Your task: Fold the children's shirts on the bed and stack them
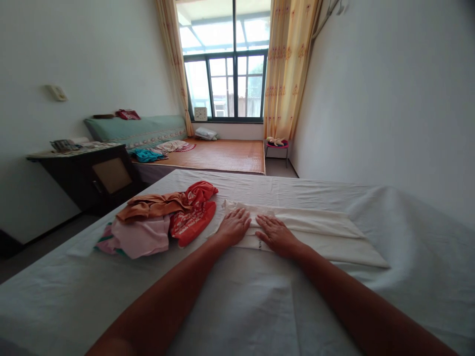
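Note:
A cream-white garment (pixel 326 227), folded into a long strip, lies across the white sheet (pixel 237 301); dark lettering shows on it beside my right hand. My left hand (pixel 234 226) rests flat near the strip's left end, fingers stretched out. Close beside it, my right hand (pixel 276 233) presses flat on the same cloth, fingers extended to the upper left. Neither hand grips anything. To the left of my hands lies a loose heap: a red cloth or bag with white print (pixel 195 217), a brown-orange garment (pixel 150 206) and a pink garment (pixel 143 236).
A second bed with a woven mat (pixel 230 153) stands under the window, with a blue-green cloth (pixel 148 155) on it. A dark cabinet (pixel 107 173) stands at the left. A small stool (pixel 277 145) is by the curtain. White walls border both sides.

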`<state>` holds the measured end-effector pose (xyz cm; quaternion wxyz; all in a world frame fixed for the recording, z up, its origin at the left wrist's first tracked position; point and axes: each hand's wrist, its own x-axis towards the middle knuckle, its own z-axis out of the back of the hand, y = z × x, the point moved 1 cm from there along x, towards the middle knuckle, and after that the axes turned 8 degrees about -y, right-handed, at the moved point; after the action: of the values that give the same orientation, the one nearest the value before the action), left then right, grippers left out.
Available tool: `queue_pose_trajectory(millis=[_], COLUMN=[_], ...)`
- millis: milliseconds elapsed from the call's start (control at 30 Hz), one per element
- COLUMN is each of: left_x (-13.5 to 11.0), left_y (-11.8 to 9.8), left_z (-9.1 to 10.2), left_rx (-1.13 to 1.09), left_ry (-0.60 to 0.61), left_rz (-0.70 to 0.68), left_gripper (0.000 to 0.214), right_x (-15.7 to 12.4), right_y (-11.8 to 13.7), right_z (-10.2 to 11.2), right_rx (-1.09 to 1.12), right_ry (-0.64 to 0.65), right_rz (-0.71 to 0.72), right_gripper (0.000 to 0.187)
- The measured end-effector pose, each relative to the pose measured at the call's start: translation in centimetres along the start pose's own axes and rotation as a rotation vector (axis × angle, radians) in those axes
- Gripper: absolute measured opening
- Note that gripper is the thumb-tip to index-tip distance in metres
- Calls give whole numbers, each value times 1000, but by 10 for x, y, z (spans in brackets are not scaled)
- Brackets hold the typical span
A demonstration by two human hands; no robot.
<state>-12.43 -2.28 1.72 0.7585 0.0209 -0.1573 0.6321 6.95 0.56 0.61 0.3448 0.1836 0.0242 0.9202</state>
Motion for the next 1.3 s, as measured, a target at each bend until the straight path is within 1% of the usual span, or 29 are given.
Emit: queue_pose_trajectory(millis=[167, 267, 367, 433, 500, 667, 733, 800, 867, 967, 1000, 1067, 1133, 1167, 1233, 1300], left_x=[2, 1, 0, 0, 0, 0, 0, -1, -1, -2, -2, -2, -3, -3, -5, -5], left_y=[9, 9, 9, 9, 9, 9, 8, 8, 8, 8, 8, 8, 9, 9, 9, 10], left_z=[2, 1, 2, 3, 2, 1, 1, 3, 3, 3, 3, 3, 3, 3, 3, 3], left_rx=[28, 19, 26, 39, 57, 96, 97, 93, 87, 82, 80, 75, 69, 67, 66, 63], left_ry=[-1, -8, -6, -2, -6, -19, -24, -29, -30, -39, -45, -55, -60, -60, -60, -59], left_rz=[103, 114, 106, 99, 96, 95, 89, 89, 92, 87, 84, 80, 77, 74, 71, 68], left_gripper=[52, 52, 54, 55, 55, 56, 56, 55, 53, 51, 50, 49, 49, 49, 49, 49], right_x=[-3, -10, -23, -37, -55, -111, -131, -143, -149, -148, -146, -141, -137, -135, -134, -135], right_y=[-15, -32, -53, -72, -94, -154, -172, -183, -190, -193, -194, -193, -192, -190, -186, -180], right_z=[5, 7, 10, 15, 22, 43, 50, 56, 65, 81, 87, 97, 104, 106, 109, 110], right_rx=[-42, -83, -144, -193, -240, -340, -360, -356, -344, -301, -286, -274, -279, -271, -207, -80], right_ry=[25, 35, 37, 37, 40, 29, 2, -29, -76, -125, -115, -52, 22, 46, 51, 3], right_rz=[-114, -180, -218, -263, -337, -572, -641, -692, -773, -920, -956, -1016, -1055, -1068, -1077, -1073], right_gripper=[63, 61, 57, 56, 57, 58, 57, 55, 54, 56, 58, 65, 71, 71, 64, 52])
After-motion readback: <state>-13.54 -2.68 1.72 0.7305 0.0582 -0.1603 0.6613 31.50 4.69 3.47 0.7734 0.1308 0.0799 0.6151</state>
